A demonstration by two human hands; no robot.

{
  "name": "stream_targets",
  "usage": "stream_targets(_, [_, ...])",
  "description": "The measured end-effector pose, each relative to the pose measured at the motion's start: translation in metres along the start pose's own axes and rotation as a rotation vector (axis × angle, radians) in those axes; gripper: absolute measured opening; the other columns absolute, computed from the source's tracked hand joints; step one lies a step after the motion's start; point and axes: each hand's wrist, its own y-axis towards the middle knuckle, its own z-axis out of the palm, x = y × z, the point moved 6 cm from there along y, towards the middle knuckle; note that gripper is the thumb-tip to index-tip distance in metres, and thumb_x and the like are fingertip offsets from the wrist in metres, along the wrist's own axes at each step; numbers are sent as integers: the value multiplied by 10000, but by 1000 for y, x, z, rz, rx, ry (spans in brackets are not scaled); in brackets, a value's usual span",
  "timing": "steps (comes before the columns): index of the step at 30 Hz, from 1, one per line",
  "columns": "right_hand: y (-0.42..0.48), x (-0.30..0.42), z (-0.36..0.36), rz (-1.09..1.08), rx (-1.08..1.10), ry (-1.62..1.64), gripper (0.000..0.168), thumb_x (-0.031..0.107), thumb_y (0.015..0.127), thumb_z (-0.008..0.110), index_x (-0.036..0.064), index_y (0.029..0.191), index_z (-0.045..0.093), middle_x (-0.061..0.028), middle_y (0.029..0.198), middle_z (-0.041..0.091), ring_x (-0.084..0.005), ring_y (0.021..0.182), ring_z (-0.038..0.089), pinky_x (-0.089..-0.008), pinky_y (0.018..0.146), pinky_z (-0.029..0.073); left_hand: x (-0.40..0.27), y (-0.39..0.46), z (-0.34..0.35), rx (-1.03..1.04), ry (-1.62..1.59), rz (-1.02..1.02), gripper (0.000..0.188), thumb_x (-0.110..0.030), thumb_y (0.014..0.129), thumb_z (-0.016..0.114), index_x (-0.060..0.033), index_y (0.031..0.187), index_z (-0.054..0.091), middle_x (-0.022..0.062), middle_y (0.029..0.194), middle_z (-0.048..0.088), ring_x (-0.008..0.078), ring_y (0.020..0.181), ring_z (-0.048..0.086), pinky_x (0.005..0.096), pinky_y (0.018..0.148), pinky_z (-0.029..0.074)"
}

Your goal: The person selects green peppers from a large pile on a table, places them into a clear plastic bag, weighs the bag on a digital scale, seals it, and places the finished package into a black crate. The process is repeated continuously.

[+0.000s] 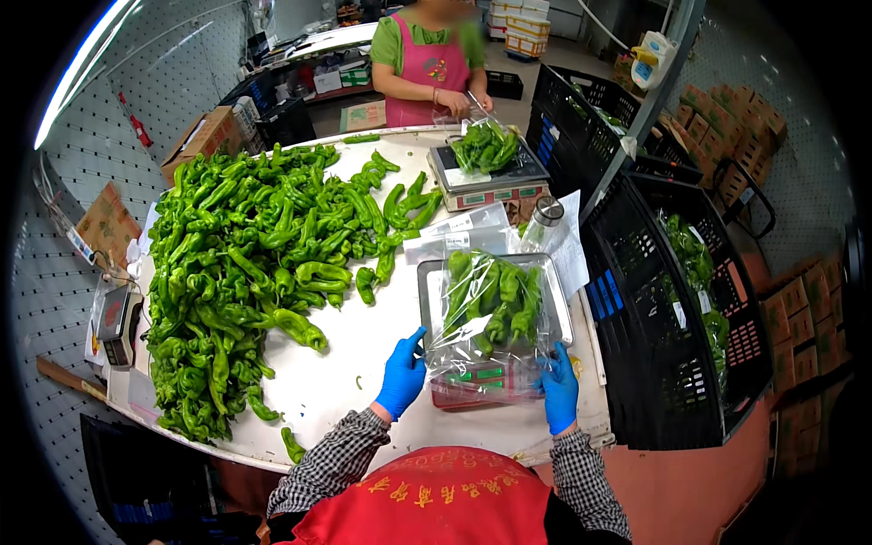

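Observation:
A clear plastic bag of green peppers lies on the steel tray of a digital scale, its mouth end hanging towards me over the lit display. My left hand, in a blue glove, holds the left side of the bag's mouth end. My right hand, gloved alike, is at the right side of that end, fingers on the film. A white label shows on the bag. Flat printed plastic bags lie just beyond the scale. To the left spreads a large heap of loose green peppers.
Across the table a person in a pink apron handles a bag of peppers on a second scale. A glass jar stands beside papers. Black crates line the right side, one with bagged peppers. Another scale stands far left.

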Motion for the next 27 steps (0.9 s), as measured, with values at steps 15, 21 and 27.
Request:
stream_targets(15, [-3, -25, -10, 10, -8, -261, 641, 12, 936, 577, 143, 1545, 425, -10, 760, 551, -69, 653, 554, -241, 583, 486, 19, -2, -5, 10, -77, -129, 508, -30, 906, 600, -154, 1399, 599, 76, 620, 526, 155, 556, 497, 317, 602, 488])
stream_targets(21, [-9, -7, -3, -93, 34, -626, 653, 8, 949, 609, 139, 1556, 405, 6, 866, 540, -51, 664, 487, -225, 602, 465, -24, 0, -3, 99, 527, 62, 871, -170, 837, 750, -167, 1588, 310, 185, 1281, 578, 325, 1053, 620, 426, 878, 505])
stream_targets(27, [-39, 38, 10, -575, -121, -992, 740, 7, 834, 692, 112, 1522, 442, -163, 1171, 568, -306, 972, 595, -390, 850, 502, -74, 23, 40, 63, 817, 525, 861, -216, 775, 789, -169, 1542, 402, 256, 1463, 457, 413, 1300, 477, 533, 1084, 357])
